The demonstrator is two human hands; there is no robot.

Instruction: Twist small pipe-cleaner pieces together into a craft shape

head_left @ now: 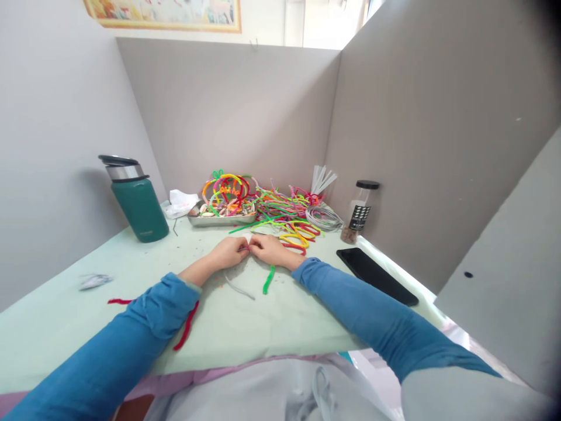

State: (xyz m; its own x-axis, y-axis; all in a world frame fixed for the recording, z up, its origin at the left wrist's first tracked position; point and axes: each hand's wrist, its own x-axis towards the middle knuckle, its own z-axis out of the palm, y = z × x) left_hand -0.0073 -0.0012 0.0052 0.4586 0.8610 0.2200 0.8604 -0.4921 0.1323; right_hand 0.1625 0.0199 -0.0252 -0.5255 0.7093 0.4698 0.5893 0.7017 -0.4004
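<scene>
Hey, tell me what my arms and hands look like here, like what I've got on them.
Your left sleeve and right sleeve are long, plain blue and wrinkled, bunched near the wrists. Your left hand and right hand wear no gloves.

The pipe cleaners point(280, 204) looked fuzzy and matt, the tray point(222, 221) shiny metal, the flask point(142, 211) smooth with a metal collar point(126, 172), the sleeves point(357, 307) matt cloth.

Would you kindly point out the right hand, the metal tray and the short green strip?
Right hand point(269, 249): head view, back of hand.
Metal tray point(222, 221): head view, front wall.
Short green strip point(269, 280): head view, its middle.
</scene>
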